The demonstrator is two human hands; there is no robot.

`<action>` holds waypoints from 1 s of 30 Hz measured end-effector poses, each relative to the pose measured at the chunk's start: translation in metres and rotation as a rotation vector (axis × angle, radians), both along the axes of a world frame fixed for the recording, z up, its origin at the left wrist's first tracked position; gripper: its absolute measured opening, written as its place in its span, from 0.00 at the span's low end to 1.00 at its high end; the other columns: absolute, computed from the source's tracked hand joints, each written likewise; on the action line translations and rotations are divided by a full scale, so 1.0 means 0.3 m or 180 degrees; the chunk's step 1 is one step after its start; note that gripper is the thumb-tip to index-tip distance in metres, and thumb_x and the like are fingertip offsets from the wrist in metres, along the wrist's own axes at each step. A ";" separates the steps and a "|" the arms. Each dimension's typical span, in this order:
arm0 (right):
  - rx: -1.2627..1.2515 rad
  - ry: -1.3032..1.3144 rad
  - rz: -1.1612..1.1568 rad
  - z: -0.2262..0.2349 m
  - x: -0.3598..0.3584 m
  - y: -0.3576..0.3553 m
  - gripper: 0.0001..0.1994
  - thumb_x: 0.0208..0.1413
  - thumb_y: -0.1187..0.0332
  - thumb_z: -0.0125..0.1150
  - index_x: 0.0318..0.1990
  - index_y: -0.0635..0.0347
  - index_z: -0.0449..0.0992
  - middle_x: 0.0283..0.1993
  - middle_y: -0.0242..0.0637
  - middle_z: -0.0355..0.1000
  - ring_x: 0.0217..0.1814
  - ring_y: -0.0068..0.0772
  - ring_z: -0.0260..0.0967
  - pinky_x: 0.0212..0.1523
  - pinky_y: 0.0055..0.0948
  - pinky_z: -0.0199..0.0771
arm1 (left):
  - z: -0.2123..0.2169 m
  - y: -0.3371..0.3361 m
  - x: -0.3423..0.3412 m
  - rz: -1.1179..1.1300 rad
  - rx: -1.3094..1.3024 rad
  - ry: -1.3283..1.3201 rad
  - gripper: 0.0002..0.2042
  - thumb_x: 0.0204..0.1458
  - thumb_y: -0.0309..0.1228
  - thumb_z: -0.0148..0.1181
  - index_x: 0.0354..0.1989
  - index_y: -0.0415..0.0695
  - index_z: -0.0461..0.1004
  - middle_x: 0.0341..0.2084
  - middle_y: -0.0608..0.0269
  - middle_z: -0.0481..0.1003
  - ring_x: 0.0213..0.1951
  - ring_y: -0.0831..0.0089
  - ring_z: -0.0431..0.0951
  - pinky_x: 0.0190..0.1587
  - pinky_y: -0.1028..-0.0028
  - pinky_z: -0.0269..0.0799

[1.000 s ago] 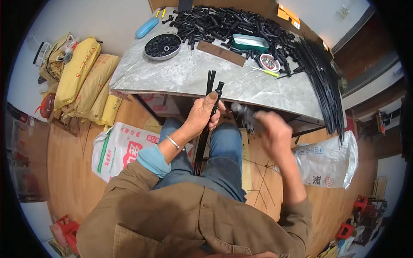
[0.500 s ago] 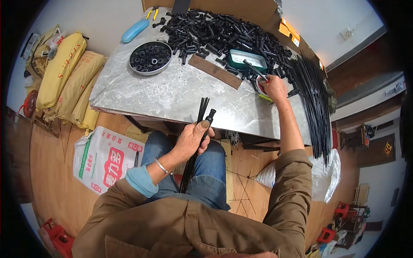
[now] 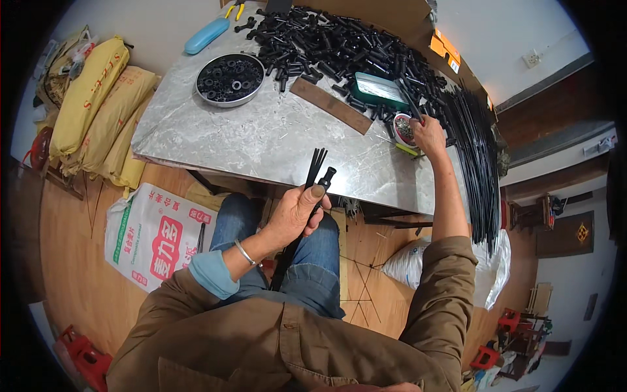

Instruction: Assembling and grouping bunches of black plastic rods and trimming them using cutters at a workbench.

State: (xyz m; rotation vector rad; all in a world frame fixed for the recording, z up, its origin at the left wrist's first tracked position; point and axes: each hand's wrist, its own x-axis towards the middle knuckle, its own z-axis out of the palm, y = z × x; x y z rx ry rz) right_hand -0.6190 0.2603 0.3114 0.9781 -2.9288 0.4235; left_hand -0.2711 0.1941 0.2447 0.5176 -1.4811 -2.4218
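My left hand [image 3: 298, 212] is closed in front of the table edge, above my lap. It grips a bundle of thin black rods [image 3: 316, 164] and a black tubular fitting [image 3: 327, 176], the thumb pressed along the fitting. The rods' lower ends run down between my knees. Over the right side of the table, my right hand [image 3: 428, 136] is closed on a long dark tool with a red grip [image 3: 411, 101]; its exact kind is unclear. Beside that hand stands a small bowl of tiny metal pieces [image 3: 404, 129], with a yellow-green handled tool [image 3: 406, 149] just below it.
A heap of black fittings [image 3: 326, 42] covers the table's back. A round tin of black rings [image 3: 230, 80], a flat brown bar [image 3: 332, 105], a green tin [image 3: 379, 90] and a blue case [image 3: 207, 36] lie around it. Long black rods [image 3: 480, 176] hang over the right edge.
My right hand has moved slightly right, and the dark tool is now more upright, uncovering the small bowl. My left hand keeps its grip. The whole view has shifted a little.
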 end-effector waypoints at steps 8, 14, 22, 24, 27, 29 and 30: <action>-0.1915 -0.2569 0.0176 0.076 0.146 0.107 0.05 0.53 0.67 0.55 0.29 0.57 0.72 0.20 0.27 0.63 0.20 0.19 0.58 0.24 0.23 0.61 | 0.069 0.041 0.049 0.0131 -0.0208 0.0137 0.31 0.55 0.60 0.46 0.33 0.37 0.69 0.13 0.68 0.64 0.15 0.82 0.63 0.17 0.82 0.57; -0.3585 -0.4645 0.0519 -0.024 0.599 0.174 0.07 0.54 0.63 0.56 0.33 0.54 0.68 0.29 0.27 0.62 0.22 0.17 0.53 0.26 0.23 0.59 | 0.114 0.085 0.062 0.0335 -0.0412 0.0220 0.26 0.60 0.54 0.46 0.36 0.38 0.72 0.16 0.70 0.66 0.14 0.85 0.62 0.18 0.83 0.56; -0.4022 -0.4112 0.0489 -0.051 0.929 0.209 0.06 0.56 0.70 0.57 0.35 0.64 0.72 0.27 0.34 0.69 0.21 0.24 0.64 0.24 0.22 0.65 | 0.124 0.132 0.085 0.0442 -0.0634 0.0408 0.29 0.57 0.58 0.46 0.30 0.38 0.71 0.16 0.69 0.67 0.15 0.85 0.64 0.16 0.83 0.57; -0.4011 -0.3893 0.0446 -0.059 0.937 0.219 0.05 0.56 0.71 0.57 0.35 0.64 0.72 0.26 0.32 0.70 0.21 0.22 0.64 0.23 0.20 0.63 | 0.117 0.140 0.091 0.0385 -0.0712 0.0384 0.29 0.58 0.56 0.45 0.35 0.36 0.72 0.19 0.65 0.69 0.15 0.83 0.65 0.17 0.84 0.58; -0.3848 -0.3513 0.0412 -0.068 0.946 0.235 0.05 0.57 0.70 0.56 0.34 0.63 0.73 0.24 0.30 0.69 0.21 0.19 0.62 0.22 0.19 0.60 | 0.124 0.152 0.101 0.0405 -0.0704 0.0403 0.29 0.58 0.56 0.45 0.35 0.36 0.72 0.20 0.65 0.69 0.16 0.84 0.65 0.17 0.84 0.58; -0.3583 -0.2878 0.0344 -0.084 0.949 0.245 0.06 0.58 0.70 0.54 0.34 0.62 0.73 0.22 0.27 0.66 0.20 0.16 0.59 0.20 0.18 0.57 | 0.130 0.157 0.102 0.0469 -0.0760 0.0400 0.29 0.57 0.57 0.46 0.34 0.37 0.72 0.19 0.66 0.69 0.15 0.85 0.64 0.17 0.84 0.58; -0.3594 -0.2876 0.0344 -0.094 0.952 0.250 0.06 0.58 0.70 0.54 0.34 0.62 0.73 0.22 0.27 0.66 0.20 0.16 0.59 0.20 0.18 0.57 | 0.133 0.158 0.102 0.0540 -0.0805 0.0393 0.29 0.57 0.58 0.46 0.33 0.38 0.71 0.18 0.68 0.68 0.15 0.85 0.64 0.16 0.83 0.57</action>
